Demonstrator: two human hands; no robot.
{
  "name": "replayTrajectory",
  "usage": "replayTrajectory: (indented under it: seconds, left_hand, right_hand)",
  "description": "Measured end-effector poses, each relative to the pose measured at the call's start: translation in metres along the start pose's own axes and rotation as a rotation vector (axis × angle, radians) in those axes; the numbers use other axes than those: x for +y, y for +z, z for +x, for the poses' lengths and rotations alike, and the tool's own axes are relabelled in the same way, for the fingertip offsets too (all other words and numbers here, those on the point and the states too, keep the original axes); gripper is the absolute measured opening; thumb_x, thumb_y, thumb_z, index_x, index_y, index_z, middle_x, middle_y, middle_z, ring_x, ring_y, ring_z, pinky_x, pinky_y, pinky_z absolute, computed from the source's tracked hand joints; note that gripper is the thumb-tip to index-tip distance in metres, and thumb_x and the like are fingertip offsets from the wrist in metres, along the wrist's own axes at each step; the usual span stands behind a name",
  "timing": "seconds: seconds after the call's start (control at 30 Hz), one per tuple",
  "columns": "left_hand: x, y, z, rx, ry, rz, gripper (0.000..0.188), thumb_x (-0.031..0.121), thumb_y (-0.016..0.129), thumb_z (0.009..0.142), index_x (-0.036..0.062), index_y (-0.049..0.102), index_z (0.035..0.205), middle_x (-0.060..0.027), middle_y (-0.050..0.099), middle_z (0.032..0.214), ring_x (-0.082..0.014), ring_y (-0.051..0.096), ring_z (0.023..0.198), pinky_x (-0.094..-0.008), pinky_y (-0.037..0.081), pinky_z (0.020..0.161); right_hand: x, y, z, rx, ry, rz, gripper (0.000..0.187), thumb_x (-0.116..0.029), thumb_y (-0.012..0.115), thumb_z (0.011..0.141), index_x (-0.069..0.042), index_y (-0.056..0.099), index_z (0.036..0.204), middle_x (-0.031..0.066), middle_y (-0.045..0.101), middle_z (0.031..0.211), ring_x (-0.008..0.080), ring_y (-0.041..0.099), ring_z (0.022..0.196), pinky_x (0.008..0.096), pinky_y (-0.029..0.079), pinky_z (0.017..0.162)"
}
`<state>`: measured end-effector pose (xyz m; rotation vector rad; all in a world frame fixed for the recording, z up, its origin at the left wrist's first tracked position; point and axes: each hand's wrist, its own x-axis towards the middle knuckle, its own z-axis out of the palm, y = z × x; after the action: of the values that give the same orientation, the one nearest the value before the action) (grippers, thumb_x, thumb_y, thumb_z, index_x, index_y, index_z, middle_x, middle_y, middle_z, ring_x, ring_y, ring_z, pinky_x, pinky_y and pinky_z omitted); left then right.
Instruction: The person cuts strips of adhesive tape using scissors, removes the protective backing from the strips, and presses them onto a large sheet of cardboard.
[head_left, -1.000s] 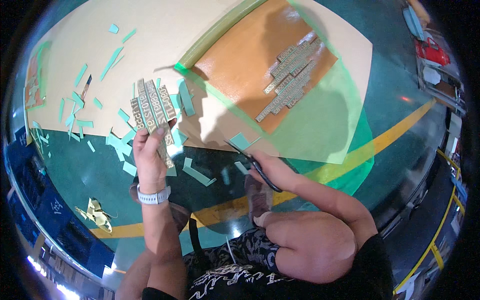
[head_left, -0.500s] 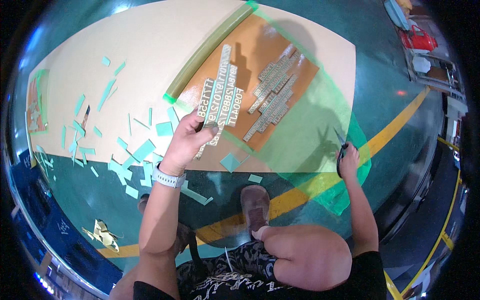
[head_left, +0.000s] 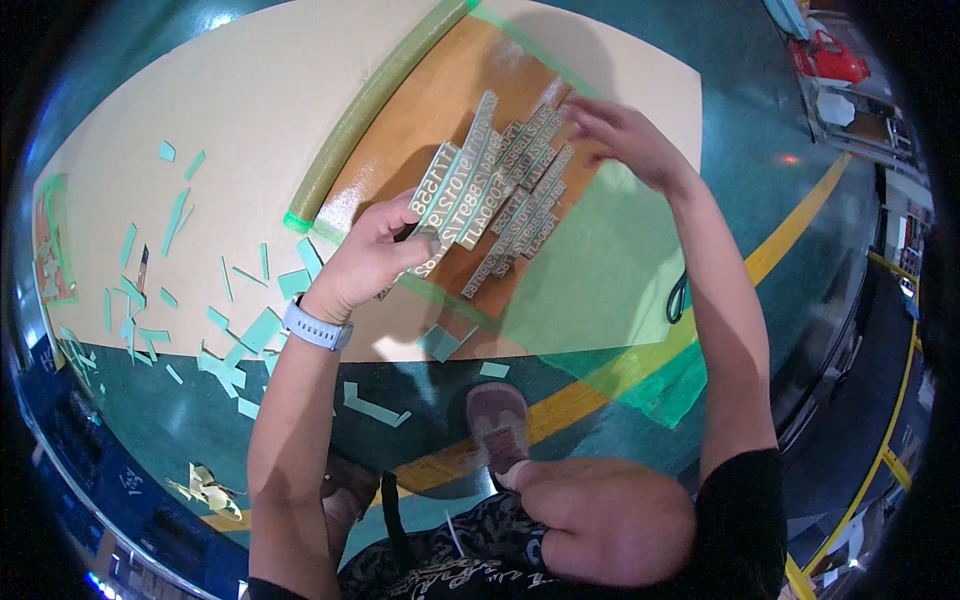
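Observation:
My left hand (head_left: 378, 248) is closed on a printing plate (head_left: 462, 190), a stepped group of strips with raised mirrored characters, held up tilted above the orange-brown sheet (head_left: 440, 90). The thumb presses its near end. A second group of raised-character strips (head_left: 545, 210) lies on that sheet, partly hidden behind the held plate. My right hand (head_left: 635, 145) is over the far right end of the lying strips, its fingers stretched out and apart, slightly blurred. It holds nothing; whether it touches them I cannot tell. Scissors (head_left: 677, 300), with dark handles, lie beside my right forearm, which partly hides them.
A pale board (head_left: 200, 90) lies on the green floor, scattered at left with turquoise offcuts (head_left: 263, 327). A rolled edge (head_left: 370, 115) borders the orange-brown sheet; translucent green film (head_left: 590, 270) spreads at right. My shoe (head_left: 497, 420) stands at the board's near edge.
My right hand has let go of the scissors and moved far and left to the lying strips. The held plate has shifted slightly right and now overlaps the lying strips in view.

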<state>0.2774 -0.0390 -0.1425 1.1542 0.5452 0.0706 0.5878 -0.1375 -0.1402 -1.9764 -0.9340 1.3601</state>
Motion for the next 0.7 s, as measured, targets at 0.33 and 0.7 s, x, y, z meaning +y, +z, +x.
replayTrajectory:
  seconds: [0.33,0.7]
  left_hand:
    - [-0.022,-0.023,0.017,0.009,-0.149,0.033,0.023,0.007,0.057,0.083,0.0007,0.059,0.105,0.0006,0.060,0.095,-0.0065,0.053,0.086,-0.0233,0.042,0.078]
    - [-0.058,-0.028,-0.007,0.285,-0.324,-0.054,0.019,0.020,0.053,0.092,0.0012,0.056,0.095,-0.0039,0.060,0.085,-0.0114,0.059,0.075,-0.0243,0.049,0.067]
  right_hand:
    - [-0.022,0.033,0.078,-0.325,-0.062,0.328,0.016,-0.022,0.059,0.088,-0.007,0.058,0.093,-0.0006,0.058,0.081,0.0056,0.052,0.068,0.0199,0.045,0.058]
    - [0.006,0.031,0.100,-0.224,-0.104,-0.022,0.019,-0.023,0.056,0.089,-0.005,0.059,0.096,-0.0010,0.057,0.075,0.0047,0.051,0.066,0.0189,0.040,0.057]
